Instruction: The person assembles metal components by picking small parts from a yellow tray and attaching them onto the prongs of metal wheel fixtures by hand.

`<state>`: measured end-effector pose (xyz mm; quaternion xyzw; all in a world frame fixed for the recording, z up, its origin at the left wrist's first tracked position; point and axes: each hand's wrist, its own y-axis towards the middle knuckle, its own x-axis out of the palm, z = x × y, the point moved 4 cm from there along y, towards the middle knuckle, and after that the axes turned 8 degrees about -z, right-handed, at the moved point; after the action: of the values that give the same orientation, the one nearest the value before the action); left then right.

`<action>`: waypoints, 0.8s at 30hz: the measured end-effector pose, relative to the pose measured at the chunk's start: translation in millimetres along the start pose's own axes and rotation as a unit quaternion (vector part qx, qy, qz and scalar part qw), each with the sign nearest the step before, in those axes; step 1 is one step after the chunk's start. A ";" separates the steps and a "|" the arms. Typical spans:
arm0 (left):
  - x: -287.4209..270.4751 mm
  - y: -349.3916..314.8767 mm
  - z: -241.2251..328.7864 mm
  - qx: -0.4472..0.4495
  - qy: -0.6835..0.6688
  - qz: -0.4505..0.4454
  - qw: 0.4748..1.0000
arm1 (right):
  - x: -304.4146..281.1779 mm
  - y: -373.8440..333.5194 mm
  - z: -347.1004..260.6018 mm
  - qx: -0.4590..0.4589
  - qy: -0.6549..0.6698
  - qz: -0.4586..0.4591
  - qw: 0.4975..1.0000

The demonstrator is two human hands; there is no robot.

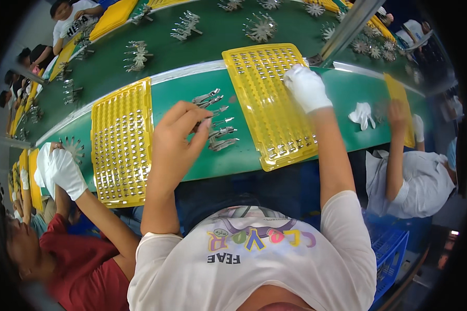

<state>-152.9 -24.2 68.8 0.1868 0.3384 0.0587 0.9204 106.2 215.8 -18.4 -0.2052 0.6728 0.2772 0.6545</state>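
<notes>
My bare left hand is closed in a pinch at the left side of a cluster of small silvery metal parts fanned out on the green bench. A small metal part shows at its thumb and forefinger tips. My right hand, in a white glove, rests over the upper right of a yellow plastic tray with its fingers curled down. Whatever those fingers hold is hidden. Small metal pieces fill the tray's upper rows and sit along its lower edge; the rows between look bare.
Left of me, a second yellow tray is full of metal pieces, beside a co-worker's gloved hands. A crumpled white glove lies to my right, near another co-worker's arm. Metal clusters lie across the dark green belt. A metal post rises ahead.
</notes>
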 end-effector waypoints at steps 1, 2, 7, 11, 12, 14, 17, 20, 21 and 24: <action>0.8 -0.4 0.7 0.011 0.016 0.010 1.000 | -13.2 -7.9 -7.9 0.035 0.058 0.020 0.998; 1.5 -1.1 1.6 0.022 0.031 0.019 0.999 | -26.4 -16.5 -21.3 0.069 0.115 0.038 0.990; 7.7 -1.8 6.3 0.064 0.052 0.034 0.996 | -82.1 -62.7 -122.7 -0.083 0.470 0.071 0.876; 13.5 -0.7 14.7 0.105 0.075 0.022 0.991 | -88.3 -66.9 -147.7 -0.145 0.450 0.096 0.876; 13.9 -1.0 15.1 0.105 0.075 0.023 0.991 | -88.8 -66.7 -148.6 -0.146 0.450 0.096 0.876; 14.6 -2.5 15.4 0.108 0.083 0.018 0.991 | -89.8 -67.1 -151.8 -0.157 0.449 0.089 0.875; 13.9 -3.0 17.0 0.116 0.093 0.023 0.989 | -90.8 -69.1 -152.7 -0.165 0.442 0.091 0.877; 11.7 -2.9 18.4 0.102 0.097 -0.008 0.990 | -91.2 -69.3 -153.5 -0.163 0.456 0.089 0.870; 11.8 -3.2 18.4 0.102 0.097 -0.007 0.990 | -90.4 -69.0 -153.6 -0.164 0.455 0.089 0.871; 13.5 -4.0 18.2 0.109 0.096 -0.006 0.989 | -91.5 -70.8 -153.7 -0.178 0.442 0.132 0.869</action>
<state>-130.9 -30.2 71.9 0.2776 0.4305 0.0332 0.8582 38.9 55.4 63.6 -0.3286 0.8517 0.3567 0.1984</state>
